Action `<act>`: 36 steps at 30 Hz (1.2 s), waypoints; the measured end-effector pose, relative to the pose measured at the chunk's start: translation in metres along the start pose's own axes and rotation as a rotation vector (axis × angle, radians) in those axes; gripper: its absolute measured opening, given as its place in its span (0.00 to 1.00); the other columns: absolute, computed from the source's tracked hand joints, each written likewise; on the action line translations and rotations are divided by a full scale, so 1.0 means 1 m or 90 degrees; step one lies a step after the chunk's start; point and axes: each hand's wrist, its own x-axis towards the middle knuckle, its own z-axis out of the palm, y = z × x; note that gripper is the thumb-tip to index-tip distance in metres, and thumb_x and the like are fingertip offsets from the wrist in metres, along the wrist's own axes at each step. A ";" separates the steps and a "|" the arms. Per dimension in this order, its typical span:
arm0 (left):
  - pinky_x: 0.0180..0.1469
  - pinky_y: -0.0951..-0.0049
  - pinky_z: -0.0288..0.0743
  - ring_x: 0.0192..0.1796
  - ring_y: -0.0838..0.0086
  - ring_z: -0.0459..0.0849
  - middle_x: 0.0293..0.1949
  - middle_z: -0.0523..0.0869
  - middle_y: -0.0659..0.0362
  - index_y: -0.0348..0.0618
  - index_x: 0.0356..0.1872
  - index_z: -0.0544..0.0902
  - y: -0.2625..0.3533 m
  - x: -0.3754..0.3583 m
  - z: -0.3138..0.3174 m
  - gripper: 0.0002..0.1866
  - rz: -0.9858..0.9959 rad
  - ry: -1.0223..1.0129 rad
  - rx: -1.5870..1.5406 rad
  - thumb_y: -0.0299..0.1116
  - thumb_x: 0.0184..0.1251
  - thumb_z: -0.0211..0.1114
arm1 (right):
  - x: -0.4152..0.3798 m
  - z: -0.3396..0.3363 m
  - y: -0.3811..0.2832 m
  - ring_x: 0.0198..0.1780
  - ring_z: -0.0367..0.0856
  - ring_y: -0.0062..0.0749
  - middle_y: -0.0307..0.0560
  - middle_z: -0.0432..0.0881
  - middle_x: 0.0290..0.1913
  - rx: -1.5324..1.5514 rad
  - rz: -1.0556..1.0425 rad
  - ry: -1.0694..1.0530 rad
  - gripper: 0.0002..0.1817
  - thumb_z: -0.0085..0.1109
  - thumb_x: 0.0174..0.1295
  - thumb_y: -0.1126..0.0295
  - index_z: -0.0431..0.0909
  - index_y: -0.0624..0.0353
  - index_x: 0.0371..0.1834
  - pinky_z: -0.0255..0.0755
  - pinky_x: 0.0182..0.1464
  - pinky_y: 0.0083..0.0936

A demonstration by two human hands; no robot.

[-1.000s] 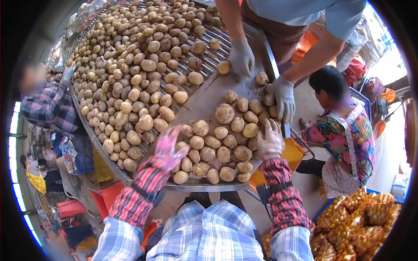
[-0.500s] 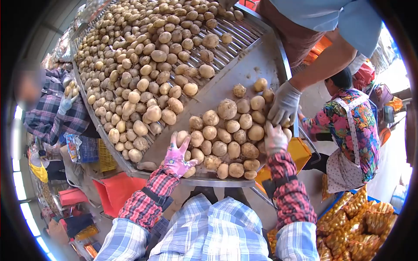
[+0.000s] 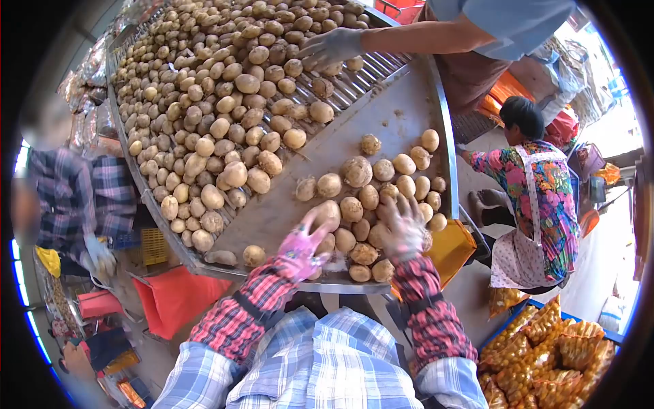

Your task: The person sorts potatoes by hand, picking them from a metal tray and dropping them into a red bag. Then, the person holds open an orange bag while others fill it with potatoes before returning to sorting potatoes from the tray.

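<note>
My left hand [image 3: 304, 247], in a pink glove, has its fingers spread at the left side of a loose group of potatoes on the metal sorting tray [image 3: 269, 228]. Its fingertips are against a larger potato [image 3: 328, 214]. My right hand [image 3: 403, 230], in a pale soiled glove, lies over the middle of the group with fingers apart, touching potatoes and partly covering them. More potatoes [image 3: 363, 253] sit between the two hands. One lone potato [image 3: 254, 255] rests left of my left hand.
A big heap of potatoes [image 3: 235, 88] covers the metal rollers [image 3: 388, 51]. A co-worker's gloved hand [image 3: 334, 48] reaches over the heap. Under the tray's right corner is a yellow chute [image 3: 451, 252]. Filled net bags [image 3: 545, 354] stand lower right; a red container [image 3: 180, 293] is at left.
My right hand has moved left, from the tray's right edge onto the potatoes, and my left hand slightly right. Several potatoes have shifted. The co-worker's hand moved from beside mine to the heap.
</note>
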 end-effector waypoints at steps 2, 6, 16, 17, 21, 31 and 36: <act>0.68 0.45 0.70 0.68 0.44 0.73 0.72 0.66 0.41 0.50 0.71 0.70 -0.017 -0.025 -0.015 0.40 0.016 0.095 0.134 0.39 0.54 0.75 | 0.021 0.018 -0.005 0.81 0.48 0.54 0.48 0.53 0.82 -0.055 0.013 -0.055 0.33 0.59 0.64 0.50 0.70 0.42 0.74 0.44 0.79 0.54; 0.71 0.43 0.63 0.72 0.43 0.66 0.74 0.64 0.42 0.52 0.75 0.66 -0.070 -0.084 -0.030 0.47 -0.249 0.081 0.250 0.48 0.53 0.76 | -0.018 0.032 0.017 0.78 0.54 0.57 0.58 0.58 0.78 -0.014 -0.032 0.039 0.32 0.64 0.60 0.56 0.72 0.41 0.71 0.50 0.77 0.58; 0.67 0.51 0.73 0.66 0.40 0.73 0.74 0.59 0.39 0.52 0.74 0.66 -0.021 -0.041 0.030 0.47 -0.066 -0.001 0.150 0.37 0.48 0.77 | 0.059 -0.012 0.068 0.80 0.50 0.57 0.52 0.62 0.77 -0.094 0.082 -0.036 0.40 0.66 0.60 0.51 0.64 0.48 0.76 0.49 0.78 0.50; 0.66 0.51 0.75 0.65 0.39 0.73 0.73 0.59 0.38 0.52 0.72 0.67 -0.006 -0.032 0.035 0.47 -0.041 -0.028 0.126 0.34 0.46 0.77 | 0.063 -0.010 0.066 0.81 0.48 0.56 0.51 0.62 0.77 -0.133 0.082 -0.078 0.41 0.65 0.60 0.48 0.64 0.46 0.76 0.48 0.78 0.52; 0.59 0.51 0.80 0.59 0.37 0.79 0.71 0.59 0.34 0.52 0.67 0.73 0.018 -0.006 0.063 0.40 0.023 -0.006 0.063 0.35 0.47 0.78 | 0.020 0.008 0.062 0.80 0.50 0.57 0.49 0.66 0.74 -0.054 0.056 -0.026 0.37 0.64 0.59 0.49 0.68 0.44 0.73 0.50 0.76 0.57; 0.72 0.54 0.69 0.70 0.41 0.70 0.76 0.58 0.37 0.41 0.74 0.64 0.066 0.019 0.108 0.39 0.054 -0.019 -0.161 0.28 0.59 0.66 | -0.076 0.011 0.004 0.73 0.62 0.62 0.55 0.72 0.67 0.089 -0.147 0.065 0.34 0.64 0.52 0.64 0.73 0.57 0.67 0.52 0.77 0.57; 0.69 0.54 0.72 0.65 0.45 0.75 0.65 0.74 0.42 0.41 0.66 0.74 -0.012 0.005 -0.003 0.30 0.065 0.158 0.144 0.32 0.61 0.67 | -0.008 -0.004 -0.033 0.73 0.64 0.57 0.54 0.73 0.67 0.142 -0.191 0.098 0.32 0.65 0.53 0.71 0.74 0.57 0.65 0.53 0.77 0.56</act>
